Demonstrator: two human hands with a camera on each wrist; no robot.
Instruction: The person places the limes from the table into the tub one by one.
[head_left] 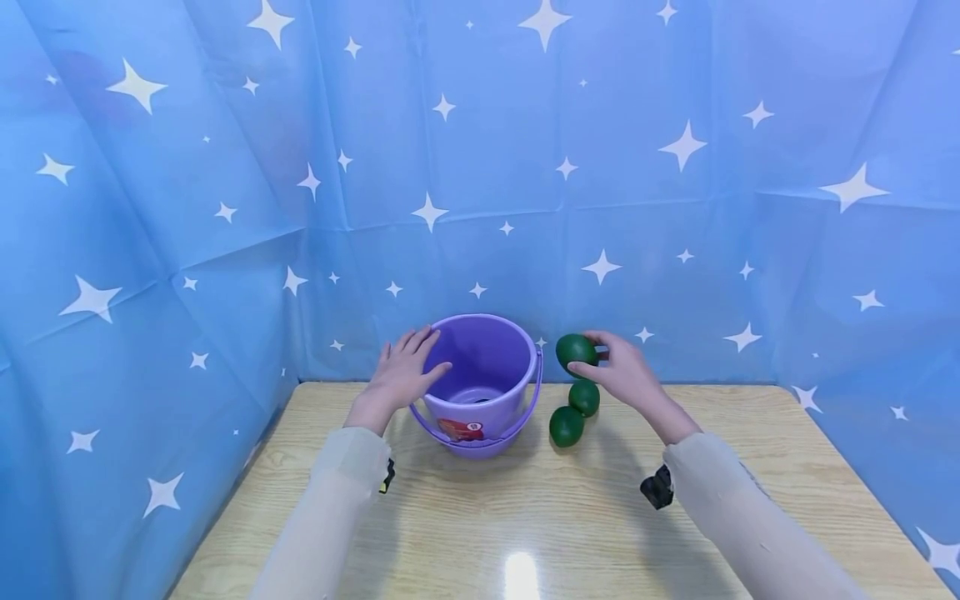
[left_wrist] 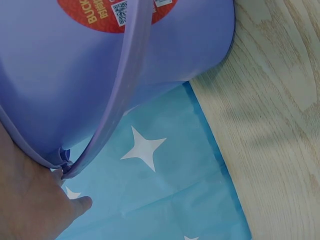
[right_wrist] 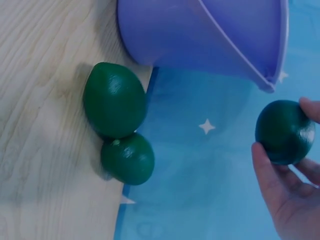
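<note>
A purple bucket (head_left: 480, 421) stands upright on the table, its handle hanging down at the front and a red label on its side. My left hand (head_left: 403, 371) rests at the bucket's left rim with its fingers spread. In the left wrist view that hand (left_wrist: 32, 200) lies by the handle's joint. My right hand (head_left: 626, 371) holds a dark green lime-like fruit (head_left: 576, 354) above the table, right of the bucket. Below it, two more such fruits, one farther back (head_left: 584, 397) and one nearer (head_left: 566, 427), lie touching each other on the table.
The light wood table (head_left: 480, 525) ends at its back edge against a blue curtain (head_left: 510, 167) with white stars, which also hangs along both sides. A dark band piece (head_left: 657, 487) shows at the right cuff.
</note>
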